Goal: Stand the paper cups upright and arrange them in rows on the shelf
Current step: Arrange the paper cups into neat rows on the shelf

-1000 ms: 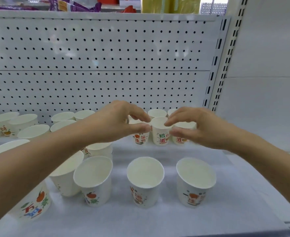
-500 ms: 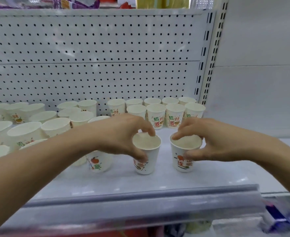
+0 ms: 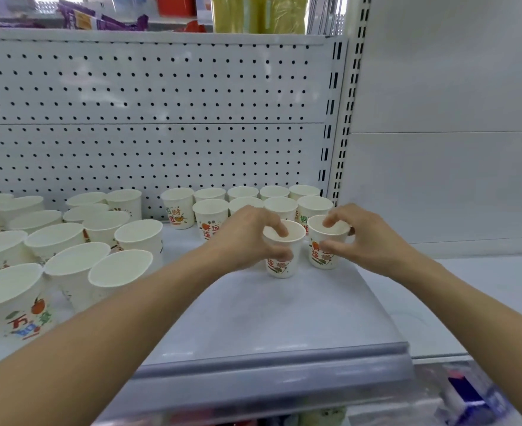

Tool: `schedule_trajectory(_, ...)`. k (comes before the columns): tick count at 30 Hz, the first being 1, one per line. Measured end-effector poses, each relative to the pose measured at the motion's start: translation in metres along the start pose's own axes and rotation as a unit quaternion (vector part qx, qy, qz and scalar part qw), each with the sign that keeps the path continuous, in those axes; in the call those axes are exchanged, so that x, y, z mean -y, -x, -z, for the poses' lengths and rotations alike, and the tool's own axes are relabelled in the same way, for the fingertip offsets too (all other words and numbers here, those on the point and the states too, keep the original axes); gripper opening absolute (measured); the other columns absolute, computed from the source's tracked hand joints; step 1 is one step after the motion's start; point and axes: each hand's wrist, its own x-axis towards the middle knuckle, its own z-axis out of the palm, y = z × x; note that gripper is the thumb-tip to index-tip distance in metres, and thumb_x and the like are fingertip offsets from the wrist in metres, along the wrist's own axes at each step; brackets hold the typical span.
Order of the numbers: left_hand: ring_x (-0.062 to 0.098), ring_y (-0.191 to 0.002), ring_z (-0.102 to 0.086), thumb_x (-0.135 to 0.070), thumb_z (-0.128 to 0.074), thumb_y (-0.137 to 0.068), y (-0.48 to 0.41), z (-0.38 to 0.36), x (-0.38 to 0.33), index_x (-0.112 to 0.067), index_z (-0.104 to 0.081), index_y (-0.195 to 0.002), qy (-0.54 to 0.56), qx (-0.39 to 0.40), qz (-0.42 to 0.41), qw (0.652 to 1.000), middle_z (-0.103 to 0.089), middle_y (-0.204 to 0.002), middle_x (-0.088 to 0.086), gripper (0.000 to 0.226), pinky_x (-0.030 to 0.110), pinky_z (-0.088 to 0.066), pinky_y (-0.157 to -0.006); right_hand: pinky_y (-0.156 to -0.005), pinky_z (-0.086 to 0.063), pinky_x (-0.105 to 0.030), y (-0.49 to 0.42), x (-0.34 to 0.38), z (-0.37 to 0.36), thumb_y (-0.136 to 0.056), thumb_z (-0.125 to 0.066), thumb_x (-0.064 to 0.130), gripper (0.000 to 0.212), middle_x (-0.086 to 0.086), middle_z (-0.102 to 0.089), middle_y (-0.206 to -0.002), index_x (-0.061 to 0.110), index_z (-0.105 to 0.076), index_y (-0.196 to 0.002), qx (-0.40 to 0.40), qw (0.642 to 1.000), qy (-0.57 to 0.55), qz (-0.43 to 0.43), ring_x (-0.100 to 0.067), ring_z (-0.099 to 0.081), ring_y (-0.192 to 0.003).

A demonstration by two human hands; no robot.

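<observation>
The left hand [image 3: 247, 238] pinches the rim of one paper cup [image 3: 279, 265], forefinger dipped inside the mouth and thumb pressed against the printed wall outside. The right hand [image 3: 365, 238] grips a second paper cup [image 3: 322, 259] the same way, fingertips hooked over the rim and thumb on the outer wall. Both cups are upright and just beside each other without touching, toward the right end of the shelf [image 3: 284, 312]; whether their bases rest on it or hover just above cannot be told. Directly behind them, two rows of upright cups [image 3: 241, 193] stand close together against the pegboard back panel [image 3: 161, 118], and the held pair sits just in front of the nearer row. Well to the left, a loose cluster of cups [image 3: 55, 239] crowds the shelf, mouths up, some leaning against their neighbours. A grey front rail [image 3: 268, 373] runs along the shelf edge below both forearms.
</observation>
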Motion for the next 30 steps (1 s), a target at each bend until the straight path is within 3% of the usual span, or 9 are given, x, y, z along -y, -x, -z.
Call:
schedule_trajectory(3,0.003,-0.126,-0.037,-0.038,-0.084,-0.067,-0.005,-0.002,0.006,-0.031,-0.072,-0.099,-0.009,-0.014,-0.030,0.999,-0.057,-0.128,-0.017,0.035,0.019,-0.030,-0.096,-0.094,-0.046,-0.036,-0.004,-0.005,0.004,-0.078,-0.075,0.037,0.027,0.014,-0.058,-0.119,0.026,-0.065,-0.100,0.004,1.000,0.005,0.030,-0.014,-0.055,-0.105)
schedule_trajectory(7,0.006,-0.109,-0.046,-0.030,-0.082,-0.073,-0.005,0.000,0.006,-0.030,-0.075,-0.094,-0.015,-0.036,-0.043,0.998,-0.064,-0.104,-0.013,0.022,0.021,-0.038,-0.086,-0.098,-0.042,-0.032,-0.003,-0.012,0.006,-0.081,-0.074,0.028,0.012,0.010,-0.060,-0.118,0.025,-0.071,-0.093,-0.015,0.997,0.020,0.072,-0.009,-0.051,-0.114)
schedule_trajectory(10,0.000,-0.093,-0.042,-0.027,-0.079,-0.076,-0.008,-0.003,0.000,-0.027,-0.077,-0.094,-0.021,-0.053,-0.043,0.997,-0.053,-0.085,-0.021,0.018,0.014,-0.032,-0.076,-0.093,-0.047,-0.039,-0.005,-0.019,0.003,-0.082,-0.074,0.022,0.012,0.007,-0.065,-0.106,0.018,-0.074,-0.093,-0.039,0.994,0.026,0.103,-0.013,-0.055,-0.108)
schedule_trajectory(12,-0.002,-0.083,-0.045,-0.027,-0.078,-0.078,-0.012,-0.006,-0.004,-0.025,-0.078,-0.092,-0.022,-0.053,-0.048,0.997,-0.056,-0.079,-0.024,0.014,0.010,-0.032,-0.066,-0.089,-0.049,-0.042,-0.007,-0.023,0.002,-0.083,-0.072,0.021,0.012,0.005,-0.067,-0.102,0.015,-0.074,-0.094,-0.046,0.992,0.033,0.117,-0.016,-0.056,-0.104)
schedule_trajectory(16,0.000,-0.075,-0.059,-0.027,-0.076,-0.079,-0.020,-0.010,-0.010,-0.025,-0.079,-0.091,-0.023,-0.041,-0.048,0.998,-0.073,-0.085,-0.011,0.012,0.007,-0.039,-0.062,-0.083,-0.050,-0.045,-0.011,-0.026,0.003,-0.086,-0.070,0.019,0.010,0.002,-0.069,-0.098,0.015,-0.073,-0.094,-0.042,0.988,0.043,0.139,-0.020,-0.057,-0.099)
schedule_trajectory(25,-0.011,-0.070,-0.054,-0.030,-0.076,-0.079,-0.021,-0.014,-0.007,-0.027,-0.077,-0.089,-0.025,-0.041,-0.046,0.998,-0.063,-0.073,-0.019,0.011,0.010,-0.035,-0.058,-0.085,-0.050,-0.041,-0.017,-0.026,0.000,-0.088,-0.068,0.021,0.013,0.006,-0.071,-0.100,0.018,-0.074,-0.099,-0.035,0.986,0.049,0.153,-0.017,-0.055,-0.102)
schedule_trajectory(30,-0.005,-0.083,-0.056,-0.038,-0.079,-0.074,-0.020,-0.010,-0.005,-0.028,-0.074,-0.098,-0.028,-0.048,-0.041,0.998,-0.066,-0.087,-0.018,0.026,0.011,-0.040,-0.070,-0.088,-0.049,-0.038,-0.018,-0.025,0.000,-0.087,-0.068,0.027,0.022,0.010,-0.067,-0.108,0.024,-0.071,-0.109,-0.034,0.988,0.059,0.141,-0.009,-0.052,-0.109)
